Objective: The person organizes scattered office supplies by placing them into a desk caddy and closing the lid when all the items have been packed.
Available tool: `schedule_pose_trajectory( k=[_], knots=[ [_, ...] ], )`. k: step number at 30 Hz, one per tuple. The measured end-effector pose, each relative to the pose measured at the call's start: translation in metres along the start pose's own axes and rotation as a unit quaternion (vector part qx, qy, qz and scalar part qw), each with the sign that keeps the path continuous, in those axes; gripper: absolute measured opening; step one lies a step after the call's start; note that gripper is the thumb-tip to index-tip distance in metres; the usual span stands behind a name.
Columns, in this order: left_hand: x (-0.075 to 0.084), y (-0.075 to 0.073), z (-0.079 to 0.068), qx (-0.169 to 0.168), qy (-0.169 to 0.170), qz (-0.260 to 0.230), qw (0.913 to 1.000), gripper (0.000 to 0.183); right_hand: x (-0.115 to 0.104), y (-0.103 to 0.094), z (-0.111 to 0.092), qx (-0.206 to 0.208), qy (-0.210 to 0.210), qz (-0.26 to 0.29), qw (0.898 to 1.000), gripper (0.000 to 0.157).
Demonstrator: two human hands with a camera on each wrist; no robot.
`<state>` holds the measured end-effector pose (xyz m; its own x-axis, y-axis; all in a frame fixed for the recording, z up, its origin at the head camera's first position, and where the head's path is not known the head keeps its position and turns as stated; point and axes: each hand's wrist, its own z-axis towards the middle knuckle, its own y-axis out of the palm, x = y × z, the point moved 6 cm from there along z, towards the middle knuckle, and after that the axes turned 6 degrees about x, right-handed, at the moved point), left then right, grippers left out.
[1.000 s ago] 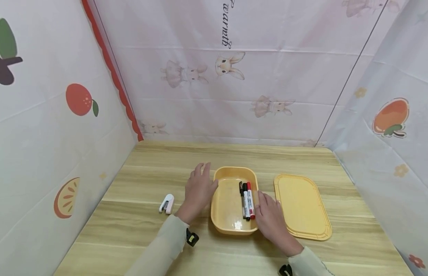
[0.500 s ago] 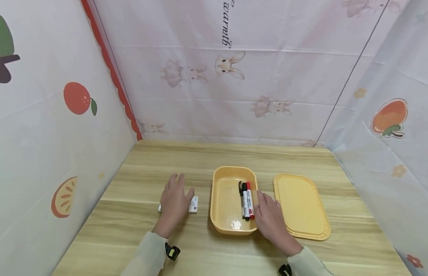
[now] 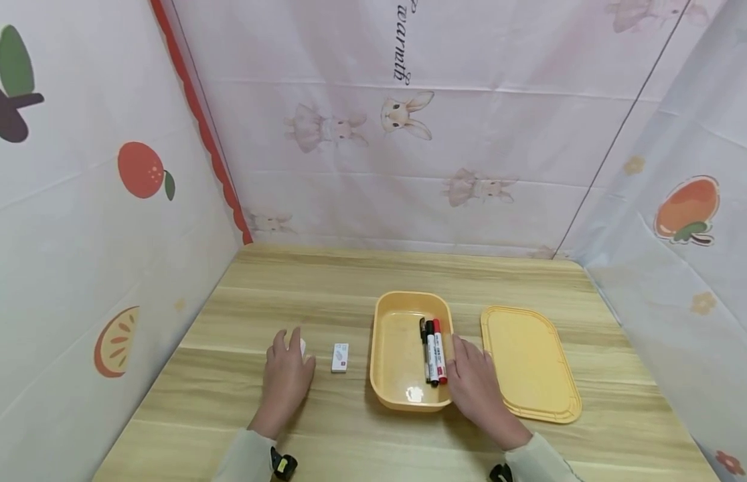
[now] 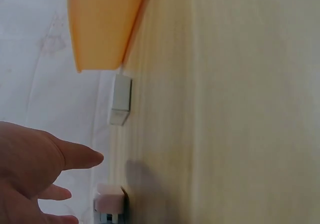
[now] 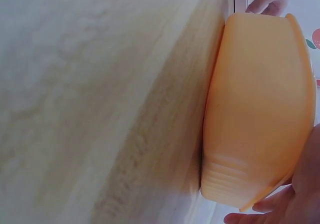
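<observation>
My left hand (image 3: 286,375) hovers just over a small white-and-pink stapler (image 4: 109,199), fingers spread and apart from it in the left wrist view. Most of the stapler is hidden under that hand in the head view. To the right of it lies a small white printed box (image 3: 340,358). My right hand (image 3: 474,381) holds the right rim of an open yellow plastic box (image 3: 411,406). Inside, along the right wall, lie a black pen (image 3: 425,351), a black-capped marker (image 3: 432,358) and a red-capped marker (image 3: 440,355).
A flat yellow lid (image 3: 530,361) lies to the right of the plastic box, close to my right hand. The wooden table (image 3: 325,428) is bounded by printed cloth walls at the left, back and right.
My left hand has moved left from the yellow box's edge to the stapler, uncovering the small white box. The right hand stays on the rim.
</observation>
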<state>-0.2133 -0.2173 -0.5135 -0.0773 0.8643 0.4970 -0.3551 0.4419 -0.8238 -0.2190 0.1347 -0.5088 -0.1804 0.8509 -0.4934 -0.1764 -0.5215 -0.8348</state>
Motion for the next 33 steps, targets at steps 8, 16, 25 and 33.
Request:
schedule_pose_trajectory(
  k=[8, 16, 25, 33],
  knots=[
    [-0.014, 0.011, -0.002, -0.014, -0.012, -0.018, 0.9997, 0.063, 0.002, 0.0, -0.002, 0.004, -0.001, 0.005, 1.0, 0.055],
    [-0.022, 0.01, -0.003, -0.011, -0.031, -0.014, 0.9994, 0.056, 0.003, 0.003, -0.002, 0.008, -0.003, 0.007, 1.0, 0.055],
    [-0.023, 0.001, -0.007, 0.021, -0.015, -0.023, 0.9994, 0.056, 0.002, 0.0, -0.001, 0.005, -0.001, 0.007, 1.0, 0.055],
    [-0.019, -0.008, -0.006, 0.037, -0.009, -0.053, 0.9979, 0.048, 0.002, 0.001, 0.001, 0.002, 0.002, 0.009, 1.0, 0.055]
  ],
)
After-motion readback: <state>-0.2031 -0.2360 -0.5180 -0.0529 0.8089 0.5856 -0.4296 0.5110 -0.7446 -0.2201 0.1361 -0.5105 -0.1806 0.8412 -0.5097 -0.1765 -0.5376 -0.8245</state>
